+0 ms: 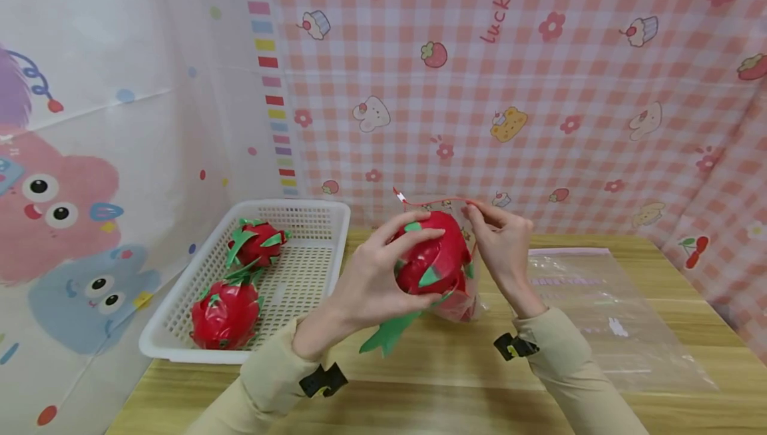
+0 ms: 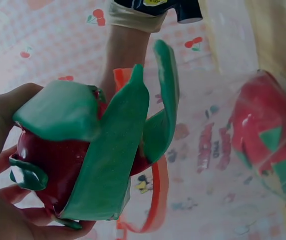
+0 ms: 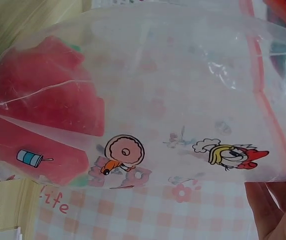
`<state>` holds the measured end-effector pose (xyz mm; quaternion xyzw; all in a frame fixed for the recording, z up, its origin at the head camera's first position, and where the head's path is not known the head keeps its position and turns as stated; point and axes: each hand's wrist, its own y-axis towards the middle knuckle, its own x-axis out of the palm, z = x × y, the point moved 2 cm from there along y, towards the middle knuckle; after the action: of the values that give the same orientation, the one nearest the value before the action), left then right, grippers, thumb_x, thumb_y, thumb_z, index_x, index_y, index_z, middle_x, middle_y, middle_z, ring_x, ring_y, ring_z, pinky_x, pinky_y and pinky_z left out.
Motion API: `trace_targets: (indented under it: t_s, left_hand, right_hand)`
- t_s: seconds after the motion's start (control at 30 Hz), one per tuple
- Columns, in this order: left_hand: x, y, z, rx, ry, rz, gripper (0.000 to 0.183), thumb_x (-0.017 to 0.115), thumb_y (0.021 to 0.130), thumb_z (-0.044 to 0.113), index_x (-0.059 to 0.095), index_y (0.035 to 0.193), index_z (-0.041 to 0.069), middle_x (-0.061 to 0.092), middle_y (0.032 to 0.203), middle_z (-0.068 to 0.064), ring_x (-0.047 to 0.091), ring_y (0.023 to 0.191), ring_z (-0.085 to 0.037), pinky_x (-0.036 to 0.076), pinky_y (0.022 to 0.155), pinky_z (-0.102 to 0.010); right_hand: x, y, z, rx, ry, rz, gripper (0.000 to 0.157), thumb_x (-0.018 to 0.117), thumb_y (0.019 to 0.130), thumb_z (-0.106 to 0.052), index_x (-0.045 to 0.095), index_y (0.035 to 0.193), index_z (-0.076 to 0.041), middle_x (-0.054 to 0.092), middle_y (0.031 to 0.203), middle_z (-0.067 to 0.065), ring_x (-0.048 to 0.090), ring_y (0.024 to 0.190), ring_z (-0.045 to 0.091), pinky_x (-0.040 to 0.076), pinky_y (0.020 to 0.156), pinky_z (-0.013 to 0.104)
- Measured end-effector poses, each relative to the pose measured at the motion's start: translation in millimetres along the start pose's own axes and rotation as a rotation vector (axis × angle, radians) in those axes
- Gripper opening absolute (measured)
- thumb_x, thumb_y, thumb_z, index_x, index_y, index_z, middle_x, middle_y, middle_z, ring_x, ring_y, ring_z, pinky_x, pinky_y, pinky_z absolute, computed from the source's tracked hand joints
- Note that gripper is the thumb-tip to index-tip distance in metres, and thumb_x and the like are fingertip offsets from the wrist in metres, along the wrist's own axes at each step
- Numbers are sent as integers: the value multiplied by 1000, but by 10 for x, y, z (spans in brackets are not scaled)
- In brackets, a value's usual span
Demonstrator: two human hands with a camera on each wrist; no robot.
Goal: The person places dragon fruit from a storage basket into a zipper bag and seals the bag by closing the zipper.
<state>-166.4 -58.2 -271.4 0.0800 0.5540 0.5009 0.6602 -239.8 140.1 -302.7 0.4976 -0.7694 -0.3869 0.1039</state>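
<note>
My left hand (image 1: 359,282) grips a dragon fruit (image 1: 434,255), red with green leaf-like flaps, its fingers round one side. With finger and thumb, my right hand (image 1: 503,238) pinches the red zip edge of a clear printed bag (image 3: 157,100) at its mouth. A white slider (image 1: 401,197) sits near the far end of that edge. Held fruit overlaps the bag's mouth in the head view. Inside the bag, at its bottom, lies another dragon fruit (image 2: 267,135), also seen through the plastic in the right wrist view. The left wrist view shows the held fruit's green flaps pointing toward the opening.
A white perforated basket (image 1: 152,328) on the left holds two dragon fruits (image 1: 224,315), one behind the other. To the right, a flat clear zip bag (image 1: 629,348) lies on the wooden table (image 1: 431,395). A checked cloth (image 1: 455,108) hangs behind the table.
</note>
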Motion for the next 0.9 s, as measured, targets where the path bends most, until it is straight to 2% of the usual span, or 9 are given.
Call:
trace_targets:
  t_s: [0.13,0.3,0.37,0.43,0.6,0.67,0.73,0.83,0.9]
  left_hand:
    - [69,-1,-34,-37,-22,-20,67,86,65,25,58,126,15,48,138,-5,58,115,-19,55,86,-30]
    - [119,16,-45,-100,-63,-7,67,86,65,25,58,126,15,49,137,-4,60,112,-19,56,85,-29]
    - [131,28,-51,-135,-75,21,67,85,65,26,59,126,14,50,136,-4,61,110,-19,56,84,-29]
    - [141,47,-65,-175,-84,61,67,86,65,26,59,125,14,52,134,-5,62,108,-20,56,83,-30]
    - [164,105,-110,-283,-106,142,66,87,64,22,60,124,13,53,132,-5,62,108,-21,57,82,-32]
    - [184,120,-109,-325,-84,147,66,86,65,23,59,124,14,52,134,-5,62,108,-22,57,82,-33]
    - [212,123,-98,-360,-40,142,66,86,65,25,59,125,15,51,135,-4,62,108,-22,57,81,-34]
    - [270,115,-84,-378,46,131,65,85,66,27,59,125,16,51,136,-4,63,107,-24,57,80,-36]
    - [314,106,-88,-367,120,128,64,85,66,28,59,124,17,51,136,-3,62,108,-24,58,79,-37]
  right_hand:
    - [-1,-8,4,-9,12,-5,20,62,91,-14,75,98,-1,74,92,17,72,81,24,47,65,3]
    - [2,-25,-21,-18,19,-21,20,64,89,-16,75,98,-1,73,93,18,64,74,-13,48,61,4]
    - [5,-31,-32,-23,20,-29,20,65,89,-16,75,97,-1,73,92,18,59,72,-20,48,60,5]
    - [4,-38,-33,-29,27,-36,20,65,89,-15,75,96,0,73,91,18,64,72,-11,49,59,6]
    - [4,-65,-66,-37,55,-58,18,66,88,-13,75,96,1,73,90,20,72,73,26,49,58,6]
    - [7,-71,-71,-45,57,-56,17,67,87,-12,75,96,0,73,89,20,71,72,29,48,58,6]
    - [12,-70,-78,-58,48,-45,16,67,87,-12,75,95,0,73,88,20,72,70,14,47,57,5]
    - [18,-63,-90,-77,19,-19,15,67,87,-10,76,92,1,73,84,20,64,66,-9,41,46,5]
    - [20,-61,-103,-84,-2,-10,14,67,86,-9,76,91,1,73,83,19,60,66,-14,36,41,7]
